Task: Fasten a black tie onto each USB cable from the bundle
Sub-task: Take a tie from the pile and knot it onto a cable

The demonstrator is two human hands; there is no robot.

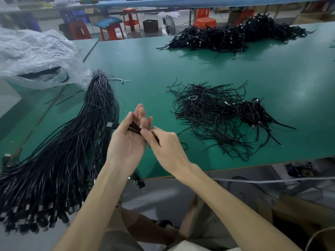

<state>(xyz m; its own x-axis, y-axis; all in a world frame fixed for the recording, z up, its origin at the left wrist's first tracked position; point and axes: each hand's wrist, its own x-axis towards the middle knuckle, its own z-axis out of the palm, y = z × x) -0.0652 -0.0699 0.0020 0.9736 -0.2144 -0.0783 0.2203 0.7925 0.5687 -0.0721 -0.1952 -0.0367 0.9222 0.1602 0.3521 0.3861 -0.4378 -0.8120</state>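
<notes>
A folded USB cable point(135, 129) is held above the green table point(145, 66), laid across the upturned left hand point(126, 142); its long axis is seen to run left to right, tilted slightly toward the person, with the USB-A plug point(111, 125) projecting past the thumb side on the left; the left fingers point(140, 111) are nearly straight and pointed away, while the thumb appears to be laid over the strands, so that the cable is pinned against the palm; the right end of the hank is met by the right hand point(166, 149), whose thumb and forefinger are closed on it in a narrow pinch; a thin black strip, judged to be the black tie point(156, 139), is seen running back beneath the right fingers, though whether it is yet wound round the cable cannot be told; the coming move is judged to turn on this crossing, since the tie must be carried round the hank at right angles to the cable's axis; the right hand, being at the strip, is the better placed to wind it, the left being needed only to hold the folds together; the bundle point(72, 142) of untied cables lies just left of the hands, and the pile of loose ties point(208, 116) lies to the right, well apart.
</notes>
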